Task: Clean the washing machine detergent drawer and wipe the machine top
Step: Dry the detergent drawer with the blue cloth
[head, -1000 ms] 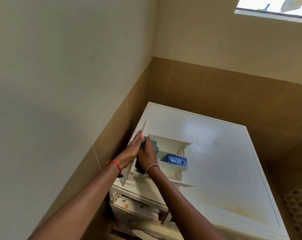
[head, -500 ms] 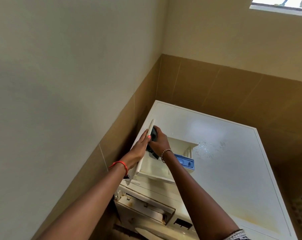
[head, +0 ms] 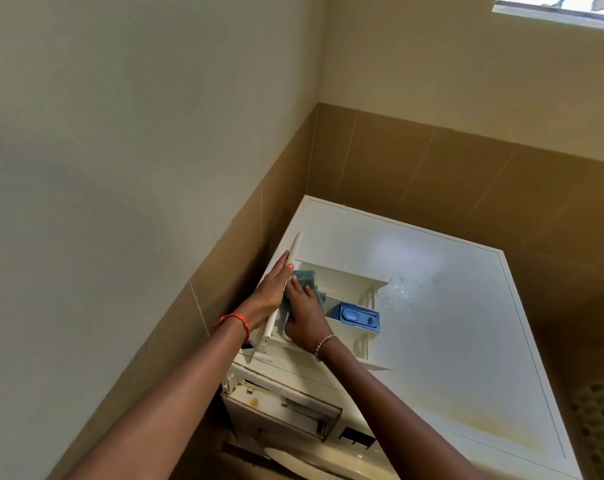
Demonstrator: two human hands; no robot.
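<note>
Detergent drawer (head: pixel 349 289) is found out of its slot (head: pixel 283 407) and laid on the machine top (head: pixel 449 323), near-left corner. Its front panel (head: pixel 293 251) is steadied by the left hand (head: pixel 271 289), fingers straight and pressed together. A blue-grey cloth (head: pixel 305 276) is gripped by the right hand (head: pixel 304 317), fingers bunched over it, and pressed into the left compartment.

Judged: drawer cleaning is mid-way. The blue insert (head: pixel 357 317) is not yet reached. Speckles (head: pixel 401 292) and a yellowish stain (head: pixel 484 434) are noted on the top, so wiping is left, as is refitting.

The right hand (head: pixel 305 315) has drawn the blue cloth (head: pixel 306 276) back along the drawer (head: pixel 345 284) toward the person.
</note>
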